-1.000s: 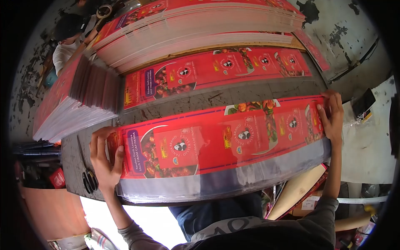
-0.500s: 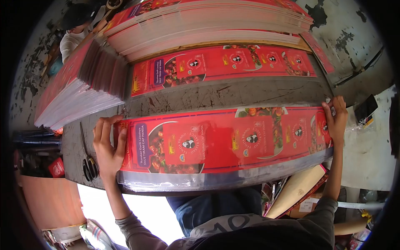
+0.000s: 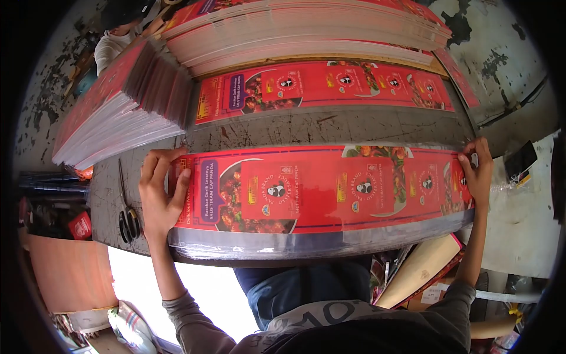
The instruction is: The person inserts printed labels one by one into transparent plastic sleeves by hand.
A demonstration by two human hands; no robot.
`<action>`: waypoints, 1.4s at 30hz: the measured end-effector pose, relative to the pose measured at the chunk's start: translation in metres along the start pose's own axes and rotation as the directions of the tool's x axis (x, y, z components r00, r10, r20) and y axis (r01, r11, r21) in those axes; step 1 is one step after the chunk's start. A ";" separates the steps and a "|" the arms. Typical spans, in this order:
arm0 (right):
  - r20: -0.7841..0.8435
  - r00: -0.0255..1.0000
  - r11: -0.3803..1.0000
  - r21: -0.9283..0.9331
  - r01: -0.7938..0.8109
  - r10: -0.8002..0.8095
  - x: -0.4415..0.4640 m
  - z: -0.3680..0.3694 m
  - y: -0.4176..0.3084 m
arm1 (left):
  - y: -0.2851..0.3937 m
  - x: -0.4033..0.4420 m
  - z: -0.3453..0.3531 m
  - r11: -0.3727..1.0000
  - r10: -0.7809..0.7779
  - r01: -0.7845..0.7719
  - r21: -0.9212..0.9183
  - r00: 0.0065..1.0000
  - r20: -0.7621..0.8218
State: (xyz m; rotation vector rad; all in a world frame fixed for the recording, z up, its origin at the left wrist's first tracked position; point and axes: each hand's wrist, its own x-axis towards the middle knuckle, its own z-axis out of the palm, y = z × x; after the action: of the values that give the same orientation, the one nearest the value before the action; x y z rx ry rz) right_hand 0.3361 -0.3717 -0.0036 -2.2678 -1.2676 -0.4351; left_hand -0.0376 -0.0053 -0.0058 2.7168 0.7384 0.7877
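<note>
A long red printed banner stack [image 3: 318, 192] in clear plastic lies along the table's near edge. My left hand [image 3: 162, 192] grips its left end, thumb on top and fingers around the far corner. At the right end my right hand [image 3: 479, 171] holds the stack the same way, thumb on the print. Clear plastic sleeve edges [image 3: 318, 243] stick out along the near side. Beyond a strip of scratched dark tabletop [image 3: 265, 130] lies another red printed banner [image 3: 324, 88]. Black-handled scissors [image 3: 128, 224] rest left of my left hand.
A tall pile of plastic-sleeved banners [image 3: 127, 109] stands at the left. Thick stacks of red prints [image 3: 306, 32] fill the back. Another person [image 3: 115, 44] is at the upper left. A dark phone-like object [image 3: 521, 160] lies at the right.
The banner stack's near edge has shifted up in view, with both hands still at its ends. The whole view has also shifted, so surrounding things appear further right.
</note>
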 end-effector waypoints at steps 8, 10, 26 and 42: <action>0.008 1.000 0.995 0.097 -0.023 0.023 -0.001 0.003 0.002 | 0.000 0.003 0.003 0.999 0.015 -0.015 -0.044 1.000 -0.002; -0.028 0.999 0.995 0.100 -0.014 0.017 0.000 0.004 0.002 | 0.002 0.004 0.002 0.998 0.003 -0.003 -0.056 1.000 0.002; 0.014 0.999 0.998 0.045 -0.048 0.047 -0.004 0.005 0.016 | -0.004 0.001 0.004 0.997 0.061 -0.063 -0.048 0.997 -0.048; 0.004 1.000 0.987 0.159 -0.022 0.022 -0.004 0.004 0.011 | -0.011 0.001 0.008 0.960 -0.055 0.072 -0.270 0.996 0.067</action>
State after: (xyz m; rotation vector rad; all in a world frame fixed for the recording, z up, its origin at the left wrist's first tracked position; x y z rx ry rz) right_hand 0.3438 -0.3777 -0.0120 -2.1465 -1.2319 -0.3117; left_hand -0.0367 0.0041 -0.0150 2.4468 0.6478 0.7313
